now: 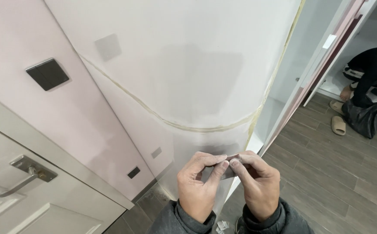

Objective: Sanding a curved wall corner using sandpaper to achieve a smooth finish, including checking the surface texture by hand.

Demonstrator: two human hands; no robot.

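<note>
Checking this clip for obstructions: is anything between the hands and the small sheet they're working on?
No. Both the left hand and the right hand already pinch the sheet between their fingertips, in front of the white wall. Nothing visible sits between them.

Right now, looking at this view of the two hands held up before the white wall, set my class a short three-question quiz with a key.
1. True or false: both hands pinch one small, dusty, folded grey-brown sheet between their fingers.
2. Which fixture is on the pink wall panel? A) dark square switch plate B) round clock C) red hook
3. What lies on the wood-look plank floor beside the crouching person in dark clothes?

Key:
1. True: the left hand and right hand meet on the folded grey-brown sheet.
2. A: the dark square switch plate.
3. A beige slipper, near the crouching person.
</note>
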